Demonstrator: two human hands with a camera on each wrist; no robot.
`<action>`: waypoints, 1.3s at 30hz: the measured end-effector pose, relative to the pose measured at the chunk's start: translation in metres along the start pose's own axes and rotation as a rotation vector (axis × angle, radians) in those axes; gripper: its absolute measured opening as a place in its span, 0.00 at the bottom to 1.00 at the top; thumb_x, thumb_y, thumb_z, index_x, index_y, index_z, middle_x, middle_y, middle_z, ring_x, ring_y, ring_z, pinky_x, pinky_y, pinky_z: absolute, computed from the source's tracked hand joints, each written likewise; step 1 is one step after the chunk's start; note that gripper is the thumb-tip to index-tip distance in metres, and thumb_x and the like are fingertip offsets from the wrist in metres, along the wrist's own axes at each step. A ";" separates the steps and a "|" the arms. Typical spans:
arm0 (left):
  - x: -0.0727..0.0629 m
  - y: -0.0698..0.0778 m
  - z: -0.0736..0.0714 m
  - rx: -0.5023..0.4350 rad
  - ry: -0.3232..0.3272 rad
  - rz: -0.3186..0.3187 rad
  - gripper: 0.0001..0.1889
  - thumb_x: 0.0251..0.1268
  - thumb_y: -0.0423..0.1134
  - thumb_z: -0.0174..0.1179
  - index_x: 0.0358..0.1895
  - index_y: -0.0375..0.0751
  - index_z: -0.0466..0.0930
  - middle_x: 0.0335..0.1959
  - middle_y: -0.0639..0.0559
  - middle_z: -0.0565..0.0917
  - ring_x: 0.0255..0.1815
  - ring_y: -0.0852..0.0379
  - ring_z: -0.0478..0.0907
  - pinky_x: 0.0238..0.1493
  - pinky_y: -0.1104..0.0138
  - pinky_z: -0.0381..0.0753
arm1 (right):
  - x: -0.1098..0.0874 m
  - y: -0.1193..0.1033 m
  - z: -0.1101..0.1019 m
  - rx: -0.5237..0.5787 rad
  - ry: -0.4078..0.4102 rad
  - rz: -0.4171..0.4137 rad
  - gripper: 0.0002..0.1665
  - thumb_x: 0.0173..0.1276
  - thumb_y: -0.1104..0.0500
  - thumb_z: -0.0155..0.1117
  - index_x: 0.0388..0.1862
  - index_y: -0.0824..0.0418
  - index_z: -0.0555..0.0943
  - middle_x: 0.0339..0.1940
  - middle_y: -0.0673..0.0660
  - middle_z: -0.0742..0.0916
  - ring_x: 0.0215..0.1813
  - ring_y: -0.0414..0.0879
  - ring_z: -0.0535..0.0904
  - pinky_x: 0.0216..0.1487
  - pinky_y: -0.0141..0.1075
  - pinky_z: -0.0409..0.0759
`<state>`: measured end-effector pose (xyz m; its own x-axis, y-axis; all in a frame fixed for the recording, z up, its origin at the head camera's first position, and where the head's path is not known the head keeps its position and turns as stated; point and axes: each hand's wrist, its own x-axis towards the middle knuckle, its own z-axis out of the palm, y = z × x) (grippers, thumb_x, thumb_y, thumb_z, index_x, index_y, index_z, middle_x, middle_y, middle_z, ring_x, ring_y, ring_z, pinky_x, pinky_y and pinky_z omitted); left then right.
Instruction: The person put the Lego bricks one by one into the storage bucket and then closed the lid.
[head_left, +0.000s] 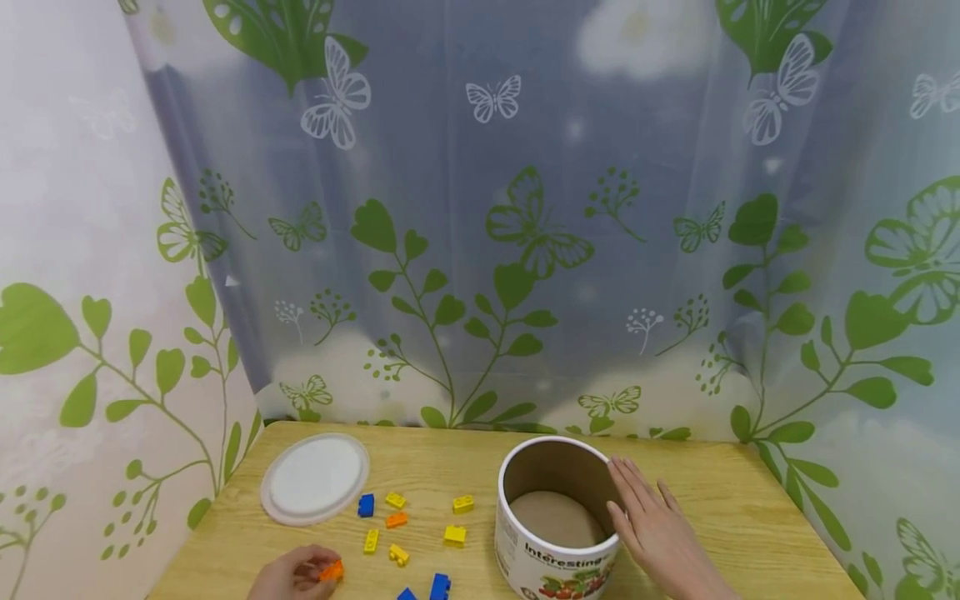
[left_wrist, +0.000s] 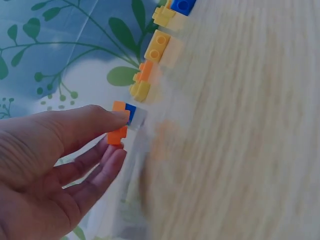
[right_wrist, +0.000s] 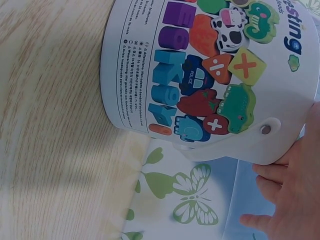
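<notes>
Between thumb and fingers my left hand (head_left: 296, 575) pinches an orange toy brick (head_left: 332, 571), close over the table's near left part. In the left wrist view the thumb lies across that orange brick (left_wrist: 117, 131). My right hand (head_left: 660, 529) rests with straight fingers against the right side of a round white bucket (head_left: 517, 542). The bucket stands upright with its mouth up, and its brown inside and floor show no bricks. Printed toys and lettering cover its wall (right_wrist: 215, 75) in the right wrist view.
Several loose bricks lie between left hand and bucket: yellow ones such as the brick (head_left: 454, 536), an orange brick (head_left: 397, 520), a blue brick (head_left: 366, 505) and another blue brick (head_left: 440, 586). A round white lid (head_left: 318, 475) lies at the back left. Behind the wooden table (head_left: 450, 454) hangs a patterned curtain (head_left: 465, 250).
</notes>
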<state>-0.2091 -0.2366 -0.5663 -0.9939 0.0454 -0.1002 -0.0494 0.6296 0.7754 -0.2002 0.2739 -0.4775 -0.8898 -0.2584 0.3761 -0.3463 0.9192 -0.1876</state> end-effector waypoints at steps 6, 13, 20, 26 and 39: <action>0.003 0.019 -0.001 -0.032 0.082 0.042 0.14 0.53 0.31 0.75 0.44 0.37 0.87 0.36 0.52 0.86 0.37 0.58 0.81 0.36 0.67 0.86 | 0.000 0.000 0.000 -0.003 -0.016 0.009 0.34 0.83 0.47 0.48 0.79 0.63 0.64 0.79 0.59 0.69 0.78 0.57 0.64 0.73 0.65 0.62; 0.008 0.042 -0.006 -0.100 0.099 0.175 0.15 0.54 0.26 0.73 0.46 0.37 0.86 0.41 0.48 0.87 0.38 0.59 0.82 0.38 0.68 0.87 | 0.001 0.000 -0.001 -0.002 -0.014 0.013 0.33 0.82 0.48 0.49 0.79 0.63 0.64 0.78 0.60 0.69 0.78 0.57 0.64 0.72 0.65 0.62; 0.015 0.064 -0.011 -0.112 0.096 0.258 0.13 0.56 0.27 0.73 0.45 0.41 0.87 0.39 0.51 0.86 0.38 0.61 0.83 0.39 0.70 0.87 | 0.001 0.000 0.000 -0.002 -0.006 0.009 0.33 0.80 0.52 0.53 0.78 0.64 0.64 0.78 0.61 0.69 0.77 0.57 0.65 0.72 0.65 0.62; 0.022 0.079 -0.012 -0.091 0.095 0.351 0.12 0.57 0.28 0.73 0.44 0.42 0.87 0.40 0.51 0.87 0.39 0.61 0.84 0.38 0.74 0.86 | 0.000 0.000 -0.001 0.003 -0.010 0.010 0.33 0.80 0.51 0.53 0.79 0.63 0.64 0.78 0.60 0.69 0.77 0.57 0.64 0.72 0.65 0.62; 0.037 0.106 -0.014 -0.095 0.122 0.376 0.11 0.57 0.29 0.73 0.43 0.43 0.87 0.37 0.53 0.87 0.37 0.62 0.83 0.39 0.72 0.87 | -0.001 0.000 -0.001 -0.015 0.038 -0.020 0.32 0.80 0.51 0.54 0.77 0.63 0.67 0.77 0.60 0.71 0.76 0.59 0.67 0.70 0.65 0.66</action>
<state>-0.2521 -0.1792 -0.4786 -0.9486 0.1626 0.2714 0.3163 0.5118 0.7987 -0.1994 0.2743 -0.4772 -0.8706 -0.2653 0.4142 -0.3588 0.9185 -0.1659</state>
